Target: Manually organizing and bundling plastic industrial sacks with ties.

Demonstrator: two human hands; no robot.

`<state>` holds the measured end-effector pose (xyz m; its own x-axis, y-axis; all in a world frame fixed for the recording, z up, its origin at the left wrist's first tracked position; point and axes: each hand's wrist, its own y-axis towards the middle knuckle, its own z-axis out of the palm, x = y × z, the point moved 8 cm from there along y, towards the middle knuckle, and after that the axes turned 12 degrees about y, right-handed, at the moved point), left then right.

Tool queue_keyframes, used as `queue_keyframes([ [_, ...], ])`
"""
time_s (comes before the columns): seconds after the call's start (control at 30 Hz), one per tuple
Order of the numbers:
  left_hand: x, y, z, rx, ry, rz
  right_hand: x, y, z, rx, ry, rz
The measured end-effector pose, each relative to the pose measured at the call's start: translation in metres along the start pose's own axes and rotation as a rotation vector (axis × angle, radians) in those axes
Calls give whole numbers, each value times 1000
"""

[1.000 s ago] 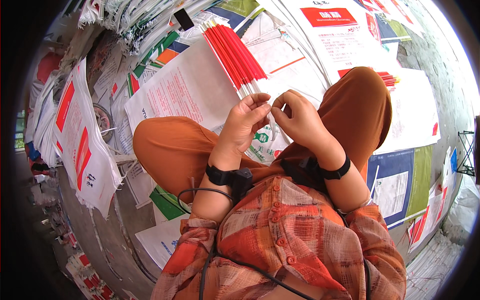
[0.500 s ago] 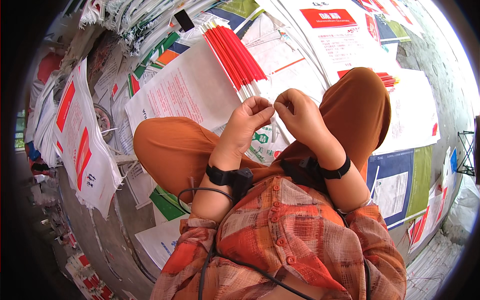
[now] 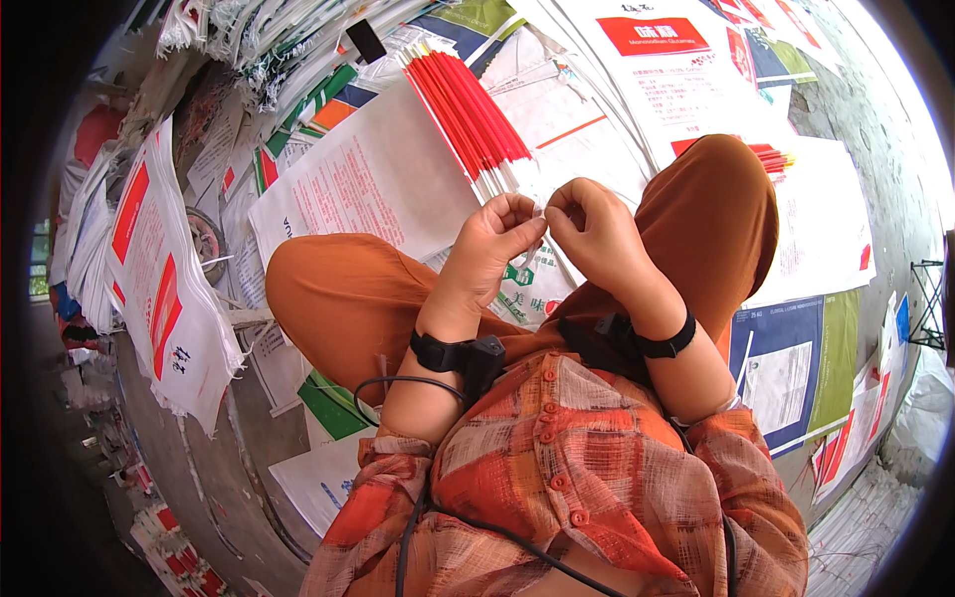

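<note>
My left hand [image 3: 497, 241] and my right hand [image 3: 597, 231] meet between my knees, thumbs and fingers pinched together. Something small and pale shows between the fingertips, too small to name. Just beyond my left fingertips lies a fanned stack of folded red and white strips [image 3: 468, 104], their white ends pointing toward my hands. A flat white printed sack [image 3: 353, 164] lies beside the strips on the left. Beneath my hands is a white sheet with green print [image 3: 532, 284].
A stack of white and red sacks [image 3: 164, 279] lies at the left, with heaped frayed bundles [image 3: 264, 45] at the far left. Another white and red sack [image 3: 662, 85] is at the far right. A blue and green sack [image 3: 796, 363] lies beside my right knee.
My fingertips have shifted very slightly, both hands still pinched close together. The strips and sacks lie as before.
</note>
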<state>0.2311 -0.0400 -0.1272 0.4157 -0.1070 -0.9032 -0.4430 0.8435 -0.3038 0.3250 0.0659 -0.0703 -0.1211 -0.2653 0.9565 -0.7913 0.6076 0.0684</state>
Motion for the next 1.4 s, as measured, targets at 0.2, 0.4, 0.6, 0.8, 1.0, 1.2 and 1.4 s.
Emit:
queue_keyframes([
  [0.2,0,2,-3,43,108,62,-13,2,-1,-22,113,53],
  [0.4,-4,0,-2,-31,178,89,-31,3,3,-4,362,211],
  [0.6,-2,0,-6,-82,202,71,-36,4,-16,-203,581,248],
  [0.8,-1,2,-14,-144,154,106,-22,0,3,-13,581,240],
  [1.0,0,2,-13,-169,107,71,141,-61,10,1011,1001,-326],
  [1.2,2,4,-12,-117,103,89,192,-90,15,1083,1434,-697],
  [1.4,-1,2,-11,-106,111,78,186,-97,20,999,1669,-536],
])
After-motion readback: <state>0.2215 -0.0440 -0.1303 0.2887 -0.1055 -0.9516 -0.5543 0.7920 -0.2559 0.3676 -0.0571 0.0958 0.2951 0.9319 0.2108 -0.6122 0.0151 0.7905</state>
